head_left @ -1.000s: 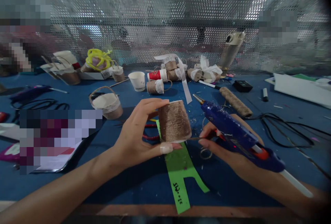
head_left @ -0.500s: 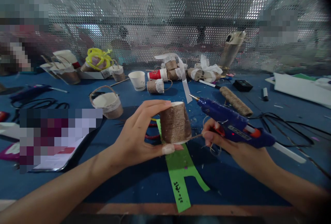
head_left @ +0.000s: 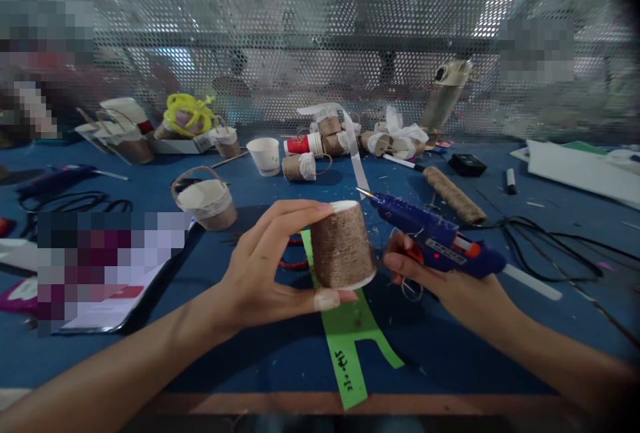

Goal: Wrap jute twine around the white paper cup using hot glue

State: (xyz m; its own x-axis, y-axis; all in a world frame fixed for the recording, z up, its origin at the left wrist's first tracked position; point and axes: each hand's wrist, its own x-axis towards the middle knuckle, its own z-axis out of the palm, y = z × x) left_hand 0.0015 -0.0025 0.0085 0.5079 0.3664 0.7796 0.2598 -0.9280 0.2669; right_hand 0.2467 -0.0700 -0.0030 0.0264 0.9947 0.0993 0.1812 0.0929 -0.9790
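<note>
My left hand (head_left: 273,266) grips a paper cup (head_left: 344,246) wrapped in brown twine, fingers on its upper end and thumb beneath; a bandage-like strip (head_left: 326,299) wraps the thumb. The cup is held above the table, slightly tilted, with white paper showing at both ends. In my right hand (head_left: 417,266) is a blue hot glue gun (head_left: 425,229), its metal nozzle pointing up and left, past the cup's upper right. A clear glue stick (head_left: 533,281) sticks out of the gun's back. Loose twine (head_left: 413,289) curls at my right fingertips, close to the cup's lower edge.
Below the cup lies a green paper piece (head_left: 345,333) with writing. A twine roll (head_left: 453,194) and black cord (head_left: 555,266) are to the right. A handled cup basket (head_left: 207,203) and a phone-like device (head_left: 130,286) stand left. A metal bottle (head_left: 445,99) leans at the back.
My right hand and the glue gun have moved left, closer to the cup. The cup has turned and dropped slightly, and the twine stretch between it and my right fingers is shorter.
</note>
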